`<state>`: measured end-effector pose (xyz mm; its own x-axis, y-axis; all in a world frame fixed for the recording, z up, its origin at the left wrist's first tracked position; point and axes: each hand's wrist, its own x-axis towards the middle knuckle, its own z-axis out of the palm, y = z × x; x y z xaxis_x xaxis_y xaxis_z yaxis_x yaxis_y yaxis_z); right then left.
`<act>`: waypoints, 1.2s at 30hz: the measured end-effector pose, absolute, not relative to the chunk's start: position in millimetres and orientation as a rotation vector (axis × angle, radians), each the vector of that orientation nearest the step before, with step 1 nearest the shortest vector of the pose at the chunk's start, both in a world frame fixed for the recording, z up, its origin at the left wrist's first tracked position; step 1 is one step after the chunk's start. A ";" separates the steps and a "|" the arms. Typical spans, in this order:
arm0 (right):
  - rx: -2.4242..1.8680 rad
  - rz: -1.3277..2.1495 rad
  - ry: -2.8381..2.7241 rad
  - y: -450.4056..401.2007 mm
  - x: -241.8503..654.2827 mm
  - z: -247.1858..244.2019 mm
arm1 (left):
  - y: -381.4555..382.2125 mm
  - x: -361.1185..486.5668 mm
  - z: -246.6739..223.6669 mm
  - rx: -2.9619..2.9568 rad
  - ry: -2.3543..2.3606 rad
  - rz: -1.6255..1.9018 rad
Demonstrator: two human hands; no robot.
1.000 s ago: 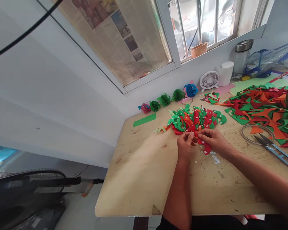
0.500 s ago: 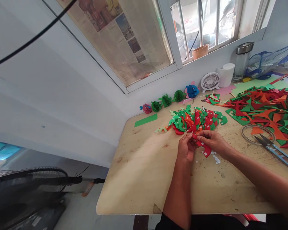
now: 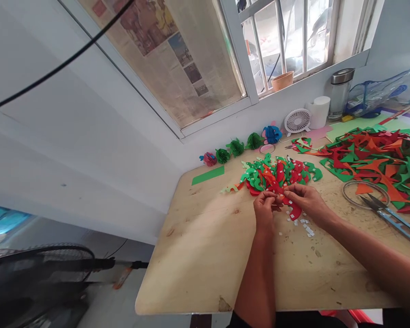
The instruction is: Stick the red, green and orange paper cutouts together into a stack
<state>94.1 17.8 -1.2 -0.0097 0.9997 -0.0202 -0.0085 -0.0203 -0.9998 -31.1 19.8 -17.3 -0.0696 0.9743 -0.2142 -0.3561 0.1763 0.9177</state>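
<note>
A curved red paper cutout (image 3: 295, 211) is held between my two hands, its lower end hanging toward the table. My left hand (image 3: 265, 206) pinches near its upper end, fingers curled. From the right, thumb and fingers of my right hand (image 3: 305, 200) close on the same piece. Just behind the hands lies a heap of curved green, red and orange paper cutouts (image 3: 256, 175), several with small white squares on them. Small white paper bits (image 3: 307, 228) are scattered on the tabletop below the right hand.
Scissors (image 3: 384, 214) and a tape-like ring (image 3: 348, 189) lie at right, beside a large pile of paper scraps (image 3: 389, 155). A small fan (image 3: 297, 120), glass bottle (image 3: 340, 93) and paper ornaments (image 3: 236, 146) line the wall. A green strip (image 3: 207, 175) lies left.
The white squares seen on the lower part of the red cutout no longer show. My hands have shifted slightly on it, and the view has tilted a little.
</note>
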 end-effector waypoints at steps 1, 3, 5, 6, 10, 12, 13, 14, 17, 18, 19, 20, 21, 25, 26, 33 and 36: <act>-1.205 1.230 -1.201 18.2 94.3 -1.5 | 19.8 -30.9 -17.0 0.762 1.102 1.272; -1.192 1.228 -1.205 18.9 94.9 -2.3 | 19.7 -30.3 -16.2 0.797 1.104 1.237; -1.196 1.213 -1.212 19.9 95.5 -3.9 | 19.5 -29.3 -15.2 0.850 1.120 1.211; -1.204 1.196 -1.215 20.5 95.9 -5.0 | 19.2 -28.7 -14.7 0.877 1.123 1.194; -1.228 1.103 -1.232 23.6 97.6 -10.9 | 16.8 -26.4 -13.1 0.927 1.093 1.100; -1.228 1.080 -1.252 24.6 98.2 -12.8 | 15.5 -25.4 -12.5 0.907 1.070 1.082; -1.223 1.079 -1.262 24.9 98.3 -13.1 | 15.1 -25.0 -12.2 0.894 1.061 1.088; -1.216 1.087 -1.270 24.9 98.4 -13.0 | 14.9 -24.6 -11.9 0.883 1.055 1.098; -1.196 1.139 -1.256 23.9 98.1 -10.1 | 15.8 -25.0 -11.5 0.871 1.063 1.157; -1.192 1.160 -1.249 23.3 98.1 -8.7 | 16.4 -25.6 -11.6 0.865 1.070 1.179; -1.189 1.174 -1.246 22.7 98.2 -7.2 | 17.1 -26.4 -11.7 0.852 1.076 1.199; -1.187 1.185 -1.254 22.1 98.4 -5.7 | 17.9 -27.3 -11.8 0.833 1.079 1.218; -1.188 1.192 -1.272 21.6 98.7 -4.5 | 18.6 -28.2 -11.9 0.808 1.082 1.239; -1.236 1.202 -1.328 20.8 99.6 -3.3 | 19.5 -29.9 -11.3 0.728 1.094 1.318; -1.246 1.202 -1.332 21.1 99.6 -4.1 | 19.3 -29.8 -11.0 0.722 1.098 1.331; -1.229 1.197 -1.352 25.3 99.8 -11.0 | 18.3 -28.5 -13.5 0.742 1.063 1.289; -1.227 1.164 -1.378 25.5 99.9 -11.1 | 19.0 -28.8 -16.9 0.719 1.069 1.272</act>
<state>99.9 25.5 -11.1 -0.0758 0.9961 0.0450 0.1217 0.0540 -0.9911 -28.8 19.0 -16.9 -0.0423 0.9726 -0.2286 -0.3920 0.1943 0.8992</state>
